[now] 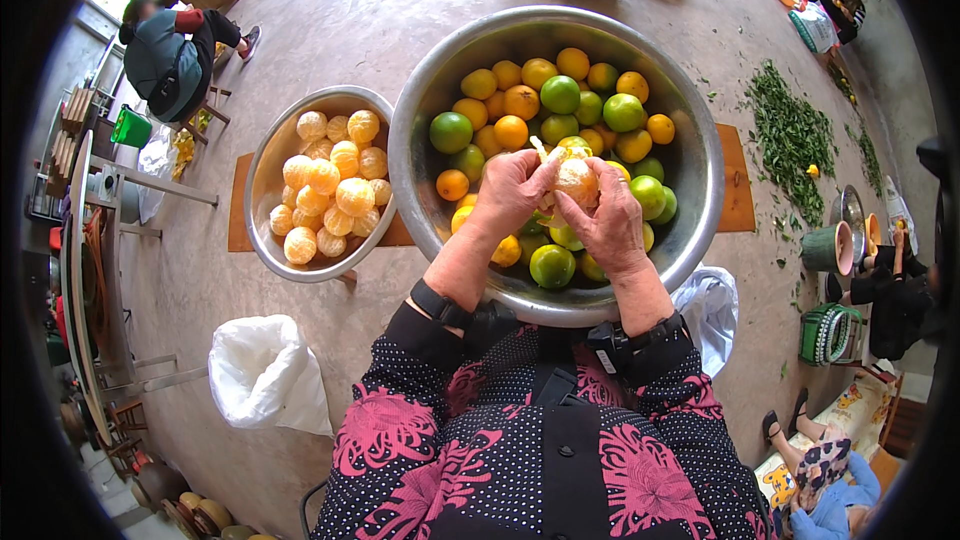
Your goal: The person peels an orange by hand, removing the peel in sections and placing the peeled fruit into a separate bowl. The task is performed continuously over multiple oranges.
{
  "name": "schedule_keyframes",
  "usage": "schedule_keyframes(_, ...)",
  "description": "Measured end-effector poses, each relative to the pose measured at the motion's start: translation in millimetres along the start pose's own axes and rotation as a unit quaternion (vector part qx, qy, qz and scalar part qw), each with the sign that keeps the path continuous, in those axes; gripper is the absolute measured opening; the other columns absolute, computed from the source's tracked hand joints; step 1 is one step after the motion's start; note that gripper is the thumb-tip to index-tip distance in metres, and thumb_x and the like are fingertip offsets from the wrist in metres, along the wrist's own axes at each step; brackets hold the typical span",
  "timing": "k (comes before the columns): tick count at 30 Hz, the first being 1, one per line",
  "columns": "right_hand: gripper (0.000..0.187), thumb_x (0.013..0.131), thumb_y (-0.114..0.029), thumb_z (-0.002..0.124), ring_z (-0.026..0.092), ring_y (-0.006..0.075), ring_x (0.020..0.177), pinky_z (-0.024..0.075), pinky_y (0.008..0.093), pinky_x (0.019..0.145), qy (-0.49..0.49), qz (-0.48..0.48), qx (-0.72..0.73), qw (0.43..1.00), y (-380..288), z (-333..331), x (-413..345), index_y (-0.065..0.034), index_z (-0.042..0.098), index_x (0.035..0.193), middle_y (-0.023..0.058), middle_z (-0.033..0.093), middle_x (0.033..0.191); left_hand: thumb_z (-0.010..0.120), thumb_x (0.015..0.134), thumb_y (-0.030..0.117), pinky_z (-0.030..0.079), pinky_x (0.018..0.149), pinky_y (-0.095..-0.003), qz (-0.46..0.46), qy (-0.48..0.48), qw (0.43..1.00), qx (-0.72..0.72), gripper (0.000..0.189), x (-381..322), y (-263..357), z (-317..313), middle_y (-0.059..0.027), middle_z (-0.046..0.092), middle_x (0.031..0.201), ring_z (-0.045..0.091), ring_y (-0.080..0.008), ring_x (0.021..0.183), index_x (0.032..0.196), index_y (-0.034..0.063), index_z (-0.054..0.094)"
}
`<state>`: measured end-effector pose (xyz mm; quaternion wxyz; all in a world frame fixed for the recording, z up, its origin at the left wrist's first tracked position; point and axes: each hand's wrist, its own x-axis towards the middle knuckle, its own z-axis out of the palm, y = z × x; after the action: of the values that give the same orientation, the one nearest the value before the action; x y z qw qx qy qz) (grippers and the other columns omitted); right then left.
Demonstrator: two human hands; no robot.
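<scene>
My left hand (517, 184) pinches a pale strip of peel beside a partly peeled citrus fruit (577, 181). The fingers and thumb of my right hand (606, 221) hold that fruit from the right. Both hands are over a large metal basin (705, 165) of unpeeled green and orange citrus fruits (552, 265). To its left, a smaller metal bowl (259, 240) holds several peeled citrus fruits (355, 196). Some fruit under my hands is hidden.
The basins rest on a wooden board (735, 180). An open white sack (262, 375) stands at lower left, and a white plastic bag (709, 311) lies right of the basin. Green leaves (791, 139) cover floor at right. Other people sit around the room's sides.
</scene>
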<state>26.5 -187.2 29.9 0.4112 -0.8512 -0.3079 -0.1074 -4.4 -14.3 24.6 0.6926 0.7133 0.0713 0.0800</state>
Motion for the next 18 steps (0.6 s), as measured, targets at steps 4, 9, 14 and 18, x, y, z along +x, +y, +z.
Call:
schedule_keyframes(4, 0.059, 0.085, -0.029, 0.080, 0.067, 0.0410, 0.105, 0.0551, 0.0441, 0.091, 0.002, 0.006, 0.009, 1.000, -0.3, 0.9, 0.0, 0.0023, 0.055, 0.128, 0.0266, 0.065, 0.116, 0.065, 0.102, 0.028, 0.049, 0.059, -0.0211, -0.031, -0.025, 0.998, 0.046, 0.029, 0.0, 0.0, -3.5, 0.0022, 0.066, 0.079, 0.057, -0.0032, 0.072, 0.093, 0.0001, 0.069)
schedule_keyframes(9, 0.060, 0.083, -0.027, 0.082, 0.066, 0.0399, 0.106, 0.0550, 0.0438, 0.091, 0.015, 0.005, 0.029, 0.999, -1.4, 0.5, 0.7, 0.0012, 0.055, 0.128, 0.0244, 0.064, 0.118, 0.068, 0.100, 0.028, 0.053, 0.062, -0.0219, -0.079, -0.031, 0.993, -0.079, 0.027, -0.2, 4.0, -3.2, 0.0006, 0.070, 0.090, 0.062, -0.0051, 0.077, 0.104, 0.0022, 0.071)
schedule_keyframes(14, 0.061, 0.080, -0.027, 0.084, 0.066, 0.0389, 0.106, 0.0552, 0.0436, 0.091, 0.013, -0.002, 0.039, 0.999, -2.1, 1.5, 1.2, 0.0000, 0.056, 0.127, 0.0226, 0.063, 0.118, 0.071, 0.098, 0.025, 0.054, 0.060, -0.0242, -0.076, -0.018, 0.988, -0.130, 0.025, -1.5, 3.3, -4.2, -0.0026, 0.071, 0.088, 0.064, -0.0075, 0.074, 0.099, 0.0002, 0.070)
schedule_keyframes(18, 0.063, 0.078, -0.030, 0.087, 0.066, 0.0384, 0.105, 0.0555, 0.0438, 0.089, 0.027, -0.027, 0.002, 0.999, -3.9, 1.0, 2.0, -0.0009, 0.057, 0.125, 0.0217, 0.064, 0.116, 0.071, 0.097, 0.022, 0.052, 0.059, -0.0241, -0.008, 0.002, 0.998, -0.068, 0.022, 1.5, -4.7, -1.6, -0.0011, 0.072, 0.084, 0.063, -0.0065, 0.070, 0.096, -0.0004, 0.071)
